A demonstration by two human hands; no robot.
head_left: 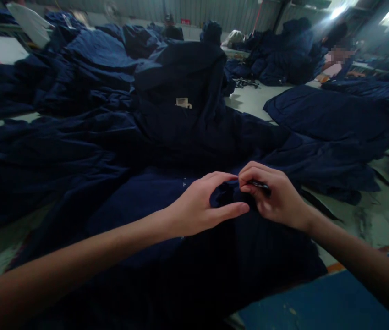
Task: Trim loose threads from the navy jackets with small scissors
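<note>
A dark navy garment point(167, 206) lies spread on the table in front of me. My left hand point(203, 206) pinches a raised fold of this cloth between thumb and fingers. My right hand point(273, 195) is closed beside it, gripping a small dark tool point(259, 185), perhaps a thread snip, with its tip at the same fold. The two hands almost touch over the fold. What the tool's tip meets is hidden by the fingers.
Heaps of navy garments point(77, 78) cover the table to the left and behind, one showing a pale label point(183, 102). Another flat garment point(325, 114) lies at the right. A person point(338, 57) sits at the far right. The table's blue edge point(318, 302) runs at the lower right.
</note>
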